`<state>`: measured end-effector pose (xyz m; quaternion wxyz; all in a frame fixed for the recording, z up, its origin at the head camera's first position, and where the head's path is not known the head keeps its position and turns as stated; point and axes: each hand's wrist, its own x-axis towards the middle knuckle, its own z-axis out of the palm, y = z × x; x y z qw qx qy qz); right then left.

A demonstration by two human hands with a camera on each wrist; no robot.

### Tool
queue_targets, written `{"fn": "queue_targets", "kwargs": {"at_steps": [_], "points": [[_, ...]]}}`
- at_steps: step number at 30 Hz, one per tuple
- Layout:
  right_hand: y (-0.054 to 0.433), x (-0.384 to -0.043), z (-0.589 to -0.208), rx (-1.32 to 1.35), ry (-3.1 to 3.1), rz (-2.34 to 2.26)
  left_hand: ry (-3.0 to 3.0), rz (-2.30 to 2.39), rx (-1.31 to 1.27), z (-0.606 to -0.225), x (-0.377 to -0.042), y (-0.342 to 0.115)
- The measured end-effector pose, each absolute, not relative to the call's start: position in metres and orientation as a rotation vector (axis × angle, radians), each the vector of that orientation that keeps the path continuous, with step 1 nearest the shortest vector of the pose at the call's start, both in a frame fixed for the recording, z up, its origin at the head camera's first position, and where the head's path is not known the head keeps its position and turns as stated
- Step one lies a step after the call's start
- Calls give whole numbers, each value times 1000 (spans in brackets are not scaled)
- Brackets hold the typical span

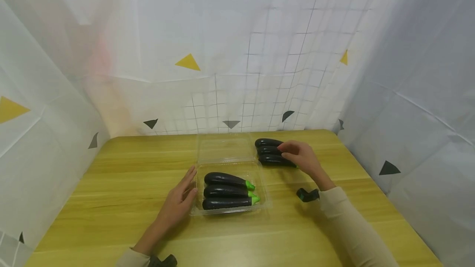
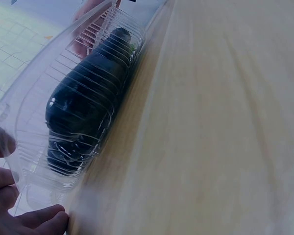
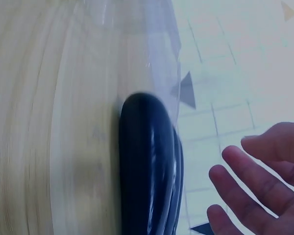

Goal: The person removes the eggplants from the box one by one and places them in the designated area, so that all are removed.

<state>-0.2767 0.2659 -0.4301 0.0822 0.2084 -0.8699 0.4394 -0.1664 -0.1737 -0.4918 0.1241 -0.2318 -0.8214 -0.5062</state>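
A clear plastic clamshell box (image 1: 262, 184) lies on the table with its lid (image 1: 224, 147) folded back. Three dark eggplants (image 1: 227, 191) with bright green stems sit side by side in its base. My left hand (image 1: 178, 201) rests against the box's left side, fingers fairly straight and fingertips at the rim. To the right of the lid, three more eggplants (image 1: 268, 150) lie in a row on the table. Over their stem ends hovers my right hand (image 1: 302, 158), which holds nothing; the right wrist view shows its fingers (image 3: 245, 191) spread and apart from the nearest eggplant (image 3: 146, 161).
The wood-patterned table (image 1: 122, 201) carries everything. White sheeting (image 1: 156, 24) with triangles and grid lines walls off its back and sides. A black wrist device (image 1: 307, 195) sits by the right sleeve, another (image 1: 163, 261) by the left.
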Motion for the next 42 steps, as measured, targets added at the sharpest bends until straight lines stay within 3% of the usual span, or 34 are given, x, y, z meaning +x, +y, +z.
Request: {"fn": "queue_targets", "kwargs": {"at_steps": [19,42], "points": [[222,-254,-411,758,-2484,1525,-2397,-1466,-677,-491,-167,-173],[185,-245,-418,914,-2489,1577,-2413,-1456,-662,-491,-166,-174]]}}
